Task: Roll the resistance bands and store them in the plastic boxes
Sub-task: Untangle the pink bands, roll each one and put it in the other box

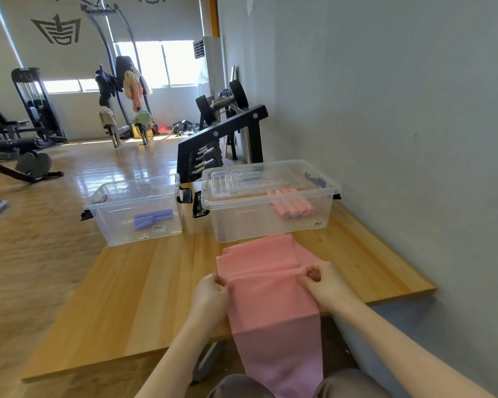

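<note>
Pinching a pink resistance band [266, 285] at both side edges, a person's left hand [210, 294] and right hand [325, 282] grip a small rolled fold across its width, fingers curled tight so that the fingertips are largely hidden in the material. How many turns the roll holds cannot be made out. The band is matte and smooth; its far end lies in loose overlapping layers on the wooden table [144, 282], near the front edge, while its near end hangs off that edge and is cut off at the bottom of the view, turning slightly purple in shadow.

Just beyond the band, toward the table's far right corner, stands a clear plastic box [270, 222] with several pink rolls [292, 206] inside; a transparent lid [242, 182] rests across its rim, blurring what lies beneath. Beside it, at the far left corner, a smaller clear box [138, 216] holds purple rolls [151, 219], their exact count hard to tell. Small labels on both boxes are unreadable. A dumbbell rack [222, 133] stands behind the table, against a grey wall [385, 110].
</note>
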